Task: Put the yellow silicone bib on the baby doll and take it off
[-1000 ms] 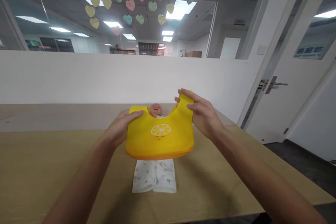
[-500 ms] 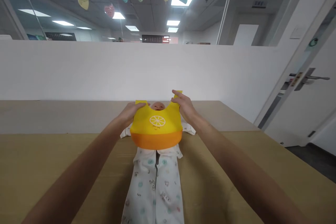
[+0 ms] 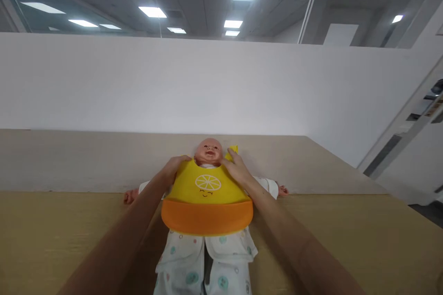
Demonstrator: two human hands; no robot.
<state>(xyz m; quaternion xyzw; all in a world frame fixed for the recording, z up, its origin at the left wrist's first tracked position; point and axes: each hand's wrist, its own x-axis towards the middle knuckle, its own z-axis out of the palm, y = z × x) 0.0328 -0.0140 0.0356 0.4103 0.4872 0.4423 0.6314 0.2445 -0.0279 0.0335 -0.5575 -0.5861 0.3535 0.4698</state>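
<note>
- The right hand (image 3: 238,169) has its fingers bent over the neck edge of a yellow silicone bib (image 3: 206,191), and the left hand (image 3: 176,168) lies across the opposite neck edge. The fingers of both hands touch the bib, but from this high, shallow view I cannot tell whether they pinch it or only press it down.
- The bib lies flat on the chest of a baby doll (image 3: 209,153), its long axis running along the doll's body from neck to legs, directly away from the head.
- A yellow strap tip (image 3: 233,150) rises beside the doll's head, just past the right hand's fingertips, so the right hand is the nearer to it. The other strap cannot be seen.
- An orange catch pocket (image 3: 206,217) forms the bib's lower edge, over the doll's white printed sleepsuit (image 3: 204,258).
- The doll lies on its back on a light wooden table (image 3: 51,235), arms out to each side.
- In the earlier frame, the hands held the bib up with both straps showing. Now it rests on the doll, leaving the face uncovered.
</note>
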